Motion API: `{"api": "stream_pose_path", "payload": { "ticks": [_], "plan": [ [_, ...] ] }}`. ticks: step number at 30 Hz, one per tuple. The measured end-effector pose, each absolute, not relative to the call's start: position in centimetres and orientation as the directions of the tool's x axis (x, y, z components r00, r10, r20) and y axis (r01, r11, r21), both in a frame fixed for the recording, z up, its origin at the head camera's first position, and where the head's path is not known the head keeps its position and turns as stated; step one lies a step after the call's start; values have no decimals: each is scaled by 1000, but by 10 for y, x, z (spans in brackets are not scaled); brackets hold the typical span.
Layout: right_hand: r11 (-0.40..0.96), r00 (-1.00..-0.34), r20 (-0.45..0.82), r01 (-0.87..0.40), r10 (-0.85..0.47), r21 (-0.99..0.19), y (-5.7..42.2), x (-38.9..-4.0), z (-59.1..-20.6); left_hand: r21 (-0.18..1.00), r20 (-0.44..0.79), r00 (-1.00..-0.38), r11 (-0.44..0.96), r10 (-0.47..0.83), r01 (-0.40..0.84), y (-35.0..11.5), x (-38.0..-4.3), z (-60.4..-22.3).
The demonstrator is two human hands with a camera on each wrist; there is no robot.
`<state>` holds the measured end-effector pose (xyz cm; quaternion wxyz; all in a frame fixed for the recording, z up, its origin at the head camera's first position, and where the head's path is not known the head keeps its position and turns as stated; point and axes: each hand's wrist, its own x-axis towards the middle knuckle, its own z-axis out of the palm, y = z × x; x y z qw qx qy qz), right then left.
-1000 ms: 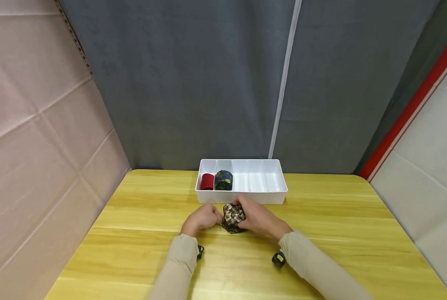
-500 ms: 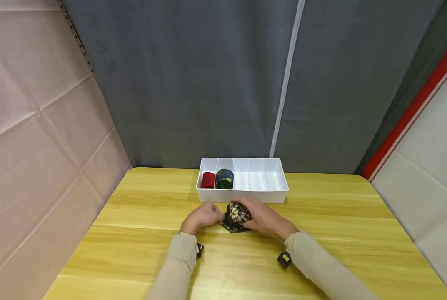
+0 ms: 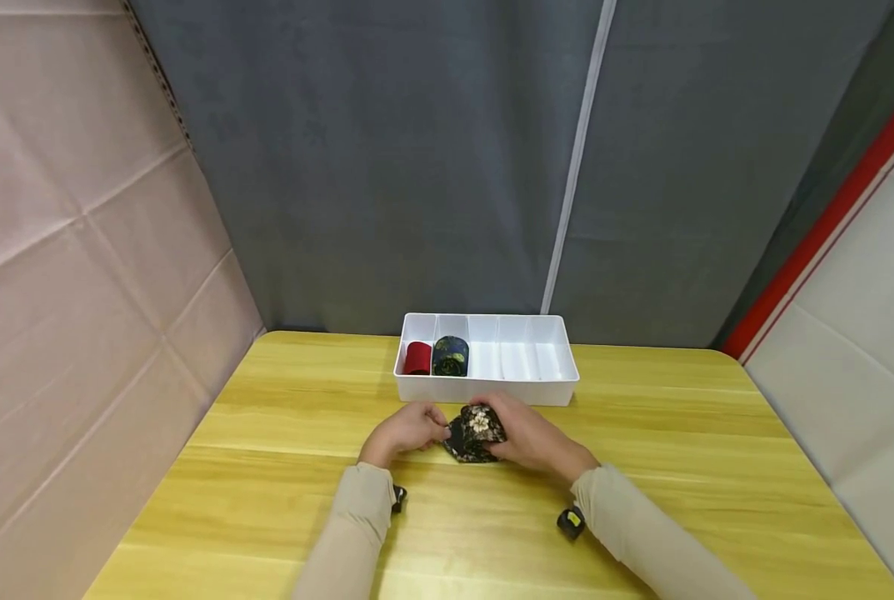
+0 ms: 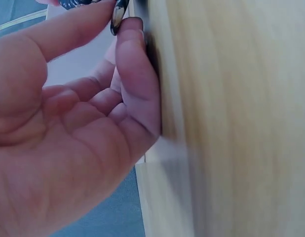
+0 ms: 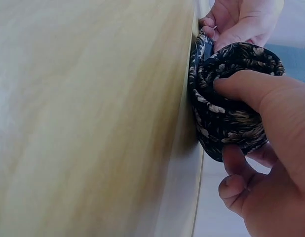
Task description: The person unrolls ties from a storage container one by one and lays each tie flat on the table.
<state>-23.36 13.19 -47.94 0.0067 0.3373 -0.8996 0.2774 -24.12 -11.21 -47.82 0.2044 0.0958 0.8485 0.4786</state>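
Note:
A black necktie with a pale floral print (image 3: 480,423), mostly rolled up, rests on the table in front of the white box. My right hand (image 3: 525,435) grips the roll from the right; in the right wrist view its thumb presses into the coil (image 5: 226,116) while other fingers curl beneath. On the left, my left hand (image 3: 407,431) pinches the tie's loose end between thumb and forefinger. That end (image 4: 119,17) shows as a dark folded edge in the left wrist view. A short flat stretch of the tie lies between the two hands.
Behind the hands stands a white divided box (image 3: 491,392). A rolled red tie (image 3: 418,358) and a rolled navy patterned tie (image 3: 451,358) sit in its two leftmost compartments. The wooden table (image 3: 267,500) ends at a grey curtain (image 3: 387,167) at the back.
My right hand and the roll have shifted slightly right, and more of the tie's flat end shows near the left hand. The left hand keeps its pinch, almost in place.

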Motion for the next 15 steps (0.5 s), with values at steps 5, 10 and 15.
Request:
{"api": "stream_pose_path", "payload": {
  "ticks": [5, 10, 15],
  "plan": [
    [632, -785, 199, -597, -587, -494, 133, -233, -480, 858, -260, -896, 512, 359, -44, -112, -241, -480],
    [647, -803, 173, -569, -570, -507, 136, -232, -480, 861, -254, -896, 508, 365, -37, -113, -240, -482],
    [626, -769, 186, -613, -611, -482, 141, -231, -480, 870, -251, -904, 490, 348, -53, -113, -238, -482]
  ]
}}
